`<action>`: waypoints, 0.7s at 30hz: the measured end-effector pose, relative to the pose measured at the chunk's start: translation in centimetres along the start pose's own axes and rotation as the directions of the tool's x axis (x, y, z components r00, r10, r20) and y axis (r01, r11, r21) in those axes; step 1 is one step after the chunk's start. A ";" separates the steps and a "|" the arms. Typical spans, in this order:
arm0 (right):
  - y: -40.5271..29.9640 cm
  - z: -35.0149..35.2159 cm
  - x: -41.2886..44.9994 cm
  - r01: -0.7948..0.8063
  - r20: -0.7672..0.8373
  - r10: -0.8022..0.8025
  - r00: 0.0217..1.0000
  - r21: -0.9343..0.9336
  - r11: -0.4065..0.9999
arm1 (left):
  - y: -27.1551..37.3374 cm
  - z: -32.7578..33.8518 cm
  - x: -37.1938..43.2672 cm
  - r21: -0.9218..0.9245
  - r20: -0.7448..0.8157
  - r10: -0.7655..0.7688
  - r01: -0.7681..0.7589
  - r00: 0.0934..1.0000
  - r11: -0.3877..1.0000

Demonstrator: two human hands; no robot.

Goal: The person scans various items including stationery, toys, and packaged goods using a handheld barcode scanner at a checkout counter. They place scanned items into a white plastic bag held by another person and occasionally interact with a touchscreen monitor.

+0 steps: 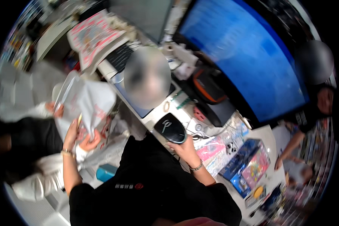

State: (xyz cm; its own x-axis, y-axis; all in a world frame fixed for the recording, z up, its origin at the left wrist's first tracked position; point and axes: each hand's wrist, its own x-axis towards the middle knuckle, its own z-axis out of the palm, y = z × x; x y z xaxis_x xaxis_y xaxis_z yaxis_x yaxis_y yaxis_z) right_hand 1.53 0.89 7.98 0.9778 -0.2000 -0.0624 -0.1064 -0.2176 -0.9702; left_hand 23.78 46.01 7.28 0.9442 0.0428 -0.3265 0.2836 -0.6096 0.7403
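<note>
My right hand (186, 148) is closed around a black handheld barcode scanner (170, 128), its rounded head over the counter edge. My left hand (71, 132) is raised at a white plastic bag (93, 96) with red print. A thin yellowish item shows by its fingers; whether the hand grips that or the bag is unclear. Another person's two hands, in white sleeves, hold the same bag at its side and lower part. Right of the scanner, a blue box (243, 155) and a pink packet (256, 166) lie on the white counter.
A large monitor (243, 56) stands at the upper right, beside a black-and-orange device (209, 86). A keyboard (120, 58) and a printed bag (94, 39) are at the upper left. Cables cross the counter. Another person stands at its far right side.
</note>
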 end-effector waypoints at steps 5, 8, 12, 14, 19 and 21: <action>0.9 -2.0 -1.3 0.209 -0.222 -0.221 0.950 -0.077 0.975 | 6.2 3.9 -2.3 0.467 -0.272 0.572 -0.413 0.774 0.781; 3.6 -2.4 -4.9 0.104 -0.329 -0.101 0.939 -0.006 0.995 | 9.8 9.5 -6.8 0.239 -0.482 0.691 -0.678 0.539 0.695; 3.9 -1.2 -7.7 0.154 -0.572 -0.042 0.819 0.148 0.977 | 11.9 17.1 -9.5 -0.054 -0.357 0.934 -0.999 0.018 -0.001; 4.9 -0.3 -10.0 0.243 -0.782 0.028 0.623 0.227 0.943 | 16.1 22.5 -11.8 -0.239 -0.127 0.988 -0.964 -0.085 -0.114; 8.2 1.2 -16.4 0.550 -0.942 0.064 0.328 0.246 0.798 | 25.5 36.3 -22.3 -0.523 0.393 0.827 -0.837 -0.403 -0.159; 7.5 0.2 -18.5 0.434 -0.987 0.013 0.160 0.082 0.897 | 28.6 42.7 -27.5 -0.591 0.405 0.692 -0.749 -0.597 -0.300</action>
State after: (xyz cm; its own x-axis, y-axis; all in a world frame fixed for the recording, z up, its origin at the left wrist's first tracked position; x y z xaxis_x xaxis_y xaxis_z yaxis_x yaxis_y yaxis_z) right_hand -17.27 3.19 1.80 -0.0228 -0.9777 0.2087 0.3434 -0.2037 -0.9169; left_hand -1.25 -6.41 12.28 -0.4359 -0.7682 0.4689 -0.6930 0.6189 0.3698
